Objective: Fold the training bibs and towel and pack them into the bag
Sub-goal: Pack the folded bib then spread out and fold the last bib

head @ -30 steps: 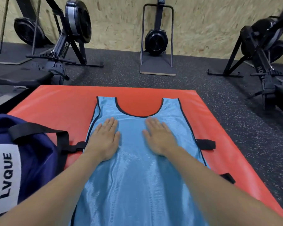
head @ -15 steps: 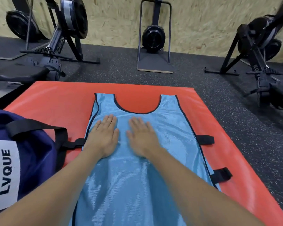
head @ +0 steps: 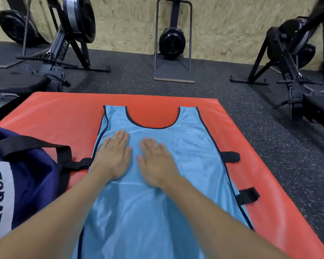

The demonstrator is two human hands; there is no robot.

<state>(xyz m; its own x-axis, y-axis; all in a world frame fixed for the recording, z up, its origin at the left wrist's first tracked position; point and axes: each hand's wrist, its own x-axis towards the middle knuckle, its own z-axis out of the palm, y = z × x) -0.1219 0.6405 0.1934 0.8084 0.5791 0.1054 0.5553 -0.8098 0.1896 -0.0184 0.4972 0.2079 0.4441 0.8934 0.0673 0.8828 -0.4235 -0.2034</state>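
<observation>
Bib flat on mat, left hand and right hand pressing it

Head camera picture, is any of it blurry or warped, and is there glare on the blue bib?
Head view: the right hand is smeared by motion blur, while the left hand is sharper; the blue bib shows soft pale sheen near the bottom, not harsh glare; wide-angle distortion bows the red mat edges and tilts the rowing machines at the sides; lighting is even, shadows faint.
</observation>
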